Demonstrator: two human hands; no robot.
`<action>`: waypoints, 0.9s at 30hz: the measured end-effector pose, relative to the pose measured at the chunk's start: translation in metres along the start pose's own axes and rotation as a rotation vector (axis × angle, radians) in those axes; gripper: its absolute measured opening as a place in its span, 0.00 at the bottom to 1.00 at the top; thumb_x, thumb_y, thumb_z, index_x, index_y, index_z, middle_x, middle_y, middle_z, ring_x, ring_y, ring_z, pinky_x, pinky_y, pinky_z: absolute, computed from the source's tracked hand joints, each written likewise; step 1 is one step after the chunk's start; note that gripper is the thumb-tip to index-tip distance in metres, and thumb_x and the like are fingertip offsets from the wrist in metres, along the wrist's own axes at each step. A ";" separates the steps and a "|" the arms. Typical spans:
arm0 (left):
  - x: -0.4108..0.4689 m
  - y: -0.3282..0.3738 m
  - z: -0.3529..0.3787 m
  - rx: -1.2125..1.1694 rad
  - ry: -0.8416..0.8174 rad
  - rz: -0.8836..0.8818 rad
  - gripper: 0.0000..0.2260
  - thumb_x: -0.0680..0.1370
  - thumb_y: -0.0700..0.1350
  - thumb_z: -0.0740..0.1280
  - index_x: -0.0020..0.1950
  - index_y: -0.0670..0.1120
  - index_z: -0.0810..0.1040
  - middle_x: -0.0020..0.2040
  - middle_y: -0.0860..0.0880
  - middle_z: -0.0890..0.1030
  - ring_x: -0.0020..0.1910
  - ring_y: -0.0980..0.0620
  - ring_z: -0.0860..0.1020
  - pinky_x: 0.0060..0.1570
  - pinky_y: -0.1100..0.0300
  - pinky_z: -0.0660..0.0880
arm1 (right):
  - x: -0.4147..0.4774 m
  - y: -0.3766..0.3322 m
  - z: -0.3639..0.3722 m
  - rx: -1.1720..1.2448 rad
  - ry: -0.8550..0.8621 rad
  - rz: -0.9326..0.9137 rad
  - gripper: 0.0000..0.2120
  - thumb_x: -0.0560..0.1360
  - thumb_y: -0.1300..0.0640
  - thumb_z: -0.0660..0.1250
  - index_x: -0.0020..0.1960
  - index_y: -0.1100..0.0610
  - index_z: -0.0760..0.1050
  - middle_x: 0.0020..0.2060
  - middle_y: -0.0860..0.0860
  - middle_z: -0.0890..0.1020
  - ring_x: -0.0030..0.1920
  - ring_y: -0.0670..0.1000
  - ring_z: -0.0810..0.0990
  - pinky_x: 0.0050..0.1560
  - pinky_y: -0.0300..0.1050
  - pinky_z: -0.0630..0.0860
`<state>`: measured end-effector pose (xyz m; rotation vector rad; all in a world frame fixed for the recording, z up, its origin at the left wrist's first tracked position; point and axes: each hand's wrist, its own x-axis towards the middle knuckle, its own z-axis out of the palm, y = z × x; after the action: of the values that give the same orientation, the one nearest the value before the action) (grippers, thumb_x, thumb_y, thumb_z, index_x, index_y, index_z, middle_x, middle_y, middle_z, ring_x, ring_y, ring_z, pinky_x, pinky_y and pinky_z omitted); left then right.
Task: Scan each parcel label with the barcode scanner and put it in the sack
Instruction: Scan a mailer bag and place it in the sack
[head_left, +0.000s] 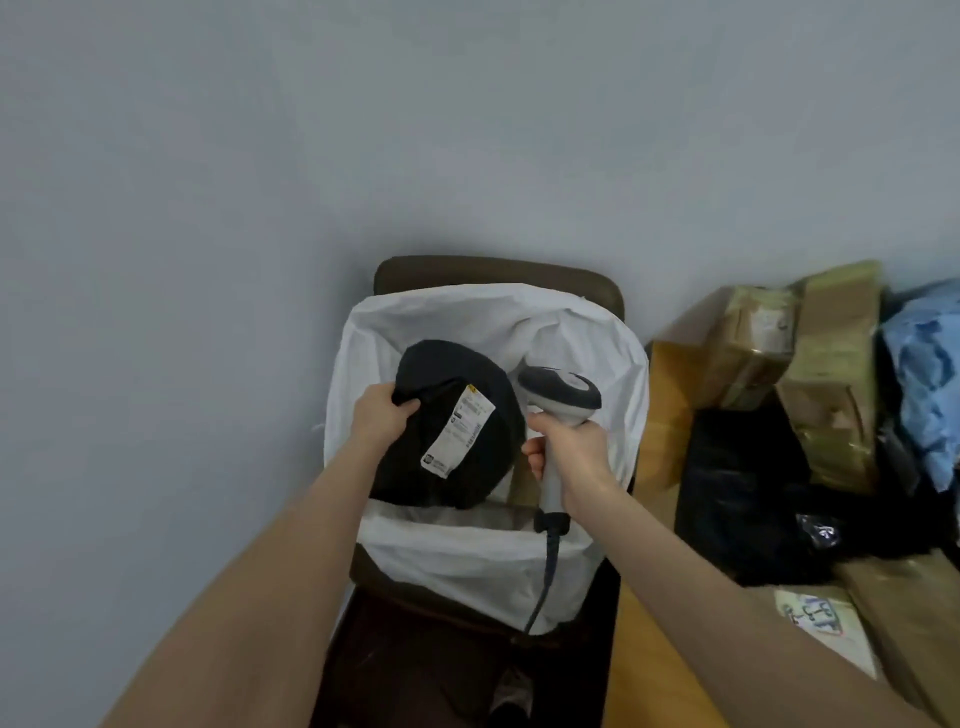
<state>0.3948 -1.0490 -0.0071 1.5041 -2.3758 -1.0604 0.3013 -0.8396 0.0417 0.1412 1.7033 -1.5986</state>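
Black parcel (452, 431), a soft rounded bag with a white label (457, 434) running slantwise across its upper face, sits over the open mouth of the white sack (467, 566), its lower edge dipping below the near rim. The left hand (379, 415) grips the parcel's upper left edge, fingers curled over the dark wrap. The right hand (576, 452) is wrapped round the handle of the barcode scanner (563, 400), whose grey and dark head sits just right of the parcel, beside the label; its dark cable (545, 577) hangs from the handle's base down the front of the sack. The sack stands on a dark brown chair (493, 270) against a pale wall (260, 182). To the right, a wooden table (660, 415) carries several brown taped parcels (826, 374), a black bag (748, 493) and what looks like a blue plastic bag (930, 374) at the edge, though blur there makes that hard to confirm.
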 end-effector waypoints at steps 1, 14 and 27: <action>0.014 -0.010 0.006 0.011 -0.059 -0.016 0.11 0.78 0.42 0.67 0.57 0.37 0.79 0.54 0.38 0.81 0.54 0.39 0.78 0.50 0.55 0.71 | 0.011 0.005 0.011 -0.001 0.010 0.020 0.06 0.75 0.61 0.69 0.40 0.61 0.76 0.27 0.54 0.79 0.27 0.49 0.74 0.32 0.42 0.74; 0.057 -0.096 0.124 0.881 -0.024 0.165 0.42 0.63 0.45 0.79 0.74 0.41 0.65 0.66 0.38 0.73 0.56 0.41 0.77 0.52 0.50 0.74 | 0.115 0.062 0.058 -0.014 0.062 0.192 0.05 0.74 0.63 0.69 0.40 0.62 0.77 0.26 0.56 0.78 0.24 0.49 0.73 0.27 0.42 0.71; 0.096 -0.127 0.171 0.579 0.013 0.234 0.29 0.73 0.38 0.66 0.74 0.38 0.64 0.67 0.37 0.70 0.61 0.40 0.75 0.54 0.48 0.75 | 0.161 0.100 0.069 0.005 0.143 0.231 0.04 0.73 0.62 0.70 0.43 0.63 0.78 0.26 0.54 0.79 0.24 0.49 0.73 0.29 0.43 0.72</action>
<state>0.3627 -1.0779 -0.2369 1.3025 -2.9119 -0.3185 0.2774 -0.9474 -0.1270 0.4480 1.7212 -1.4494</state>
